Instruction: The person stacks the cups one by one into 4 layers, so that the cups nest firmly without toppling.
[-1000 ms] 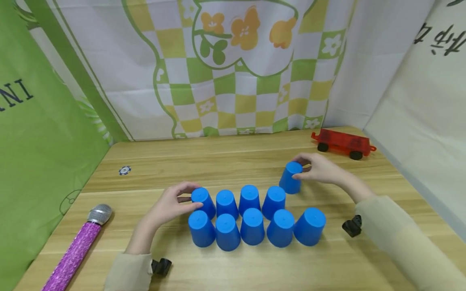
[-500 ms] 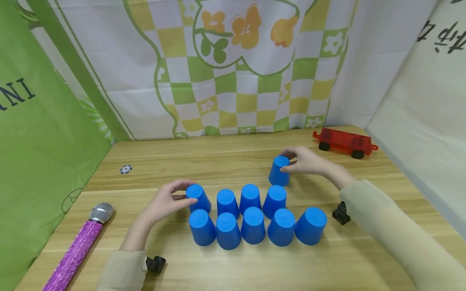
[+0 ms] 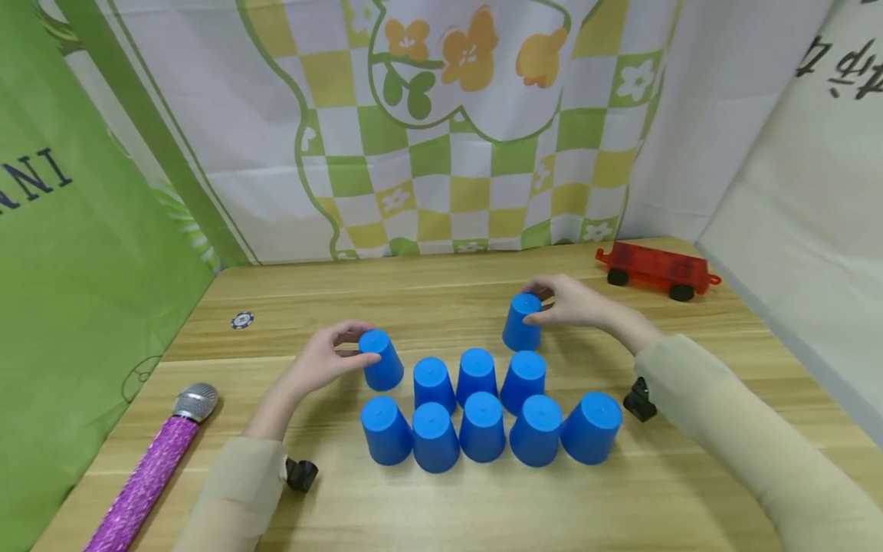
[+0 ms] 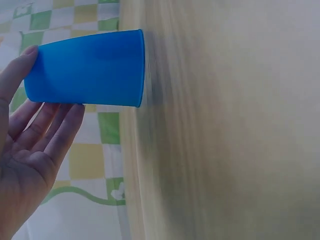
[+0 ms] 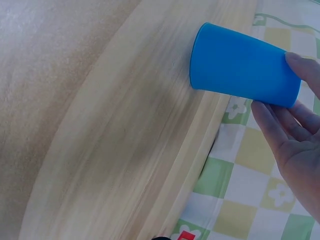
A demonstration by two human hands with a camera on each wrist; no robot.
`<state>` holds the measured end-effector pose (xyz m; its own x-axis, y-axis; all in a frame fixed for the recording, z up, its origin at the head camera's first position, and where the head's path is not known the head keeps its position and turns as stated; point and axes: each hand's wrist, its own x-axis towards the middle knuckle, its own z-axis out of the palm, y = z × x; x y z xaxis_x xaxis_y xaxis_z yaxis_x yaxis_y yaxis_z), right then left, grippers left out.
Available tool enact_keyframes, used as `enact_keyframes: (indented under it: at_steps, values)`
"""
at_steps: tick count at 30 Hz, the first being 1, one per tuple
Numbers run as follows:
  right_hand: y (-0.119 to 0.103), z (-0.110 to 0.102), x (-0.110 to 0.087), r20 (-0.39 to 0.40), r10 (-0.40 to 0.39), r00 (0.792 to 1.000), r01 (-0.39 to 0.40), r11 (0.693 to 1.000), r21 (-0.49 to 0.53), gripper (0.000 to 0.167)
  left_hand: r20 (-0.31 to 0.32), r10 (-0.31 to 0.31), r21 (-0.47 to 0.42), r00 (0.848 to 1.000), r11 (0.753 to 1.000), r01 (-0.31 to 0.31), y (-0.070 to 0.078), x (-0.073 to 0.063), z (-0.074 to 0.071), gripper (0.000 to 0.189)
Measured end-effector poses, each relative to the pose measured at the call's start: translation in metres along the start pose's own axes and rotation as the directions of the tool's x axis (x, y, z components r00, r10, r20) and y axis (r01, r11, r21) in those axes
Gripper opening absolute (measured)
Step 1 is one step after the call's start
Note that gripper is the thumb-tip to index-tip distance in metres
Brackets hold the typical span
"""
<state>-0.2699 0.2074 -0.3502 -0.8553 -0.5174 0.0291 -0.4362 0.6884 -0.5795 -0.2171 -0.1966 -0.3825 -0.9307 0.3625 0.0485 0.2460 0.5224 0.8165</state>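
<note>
My left hand (image 3: pixel 329 358) pinches an upside-down blue cup (image 3: pixel 382 360) near its base, thumb on one side and fingers on the other. In the left wrist view that same cup (image 4: pixel 87 68) is gripped at its narrow end. Further back on the right, my right hand (image 3: pixel 569 301) holds another inverted blue cup (image 3: pixel 522 322) the same way, also seen in the right wrist view as a cup (image 5: pixel 244 66). Between and in front of the hands stand more inverted blue cups: a back row of three (image 3: pixel 477 381) and a front row of several (image 3: pixel 483 426).
A red toy wagon (image 3: pixel 655 270) with black wheels sits at the back right of the wooden table (image 3: pixel 483 510). On the left lie a purple glittery microphone (image 3: pixel 152 468) and a poker chip (image 3: pixel 242 320). Patterned cloth (image 3: pixel 469 176) hangs behind the table.
The left hand has moved its cup back, away from the front row. The right hand has carried its cup leftward and slightly back, behind the back row's right end.
</note>
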Motion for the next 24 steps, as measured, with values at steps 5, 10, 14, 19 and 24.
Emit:
enact_keyframes:
  at_steps: [5,10,14,19,24]
  values:
    - [0.001,0.001,0.002,-0.005,-0.005,1.000,0.005,1.000,0.014,0.044,0.021,-0.019,0.015,1.000,1.000,0.018,-0.002,0.027,0.000,0.056]
    - [0.000,0.003,0.004,0.002,-0.014,1.000,0.014,1.000,0.022,0.044,0.060,-0.022,0.043,0.998,0.999,0.019,0.004,0.048,0.004,0.055]
    - [-0.002,0.004,0.006,0.009,-0.018,1.000,0.018,0.999,0.029,0.043,0.095,0.010,0.055,0.995,0.998,-0.015,0.012,0.061,0.010,0.051]
    - [-0.005,0.004,0.008,0.025,-0.012,1.000,0.011,0.999,0.044,0.044,0.125,0.048,0.070,0.991,0.996,-0.057,0.021,0.076,0.020,0.049]
    - [-0.007,0.005,0.009,0.041,-0.006,0.999,0.003,0.998,0.065,0.044,0.159,0.064,0.102,0.985,0.992,-0.080,0.034,0.090,0.031,0.048]
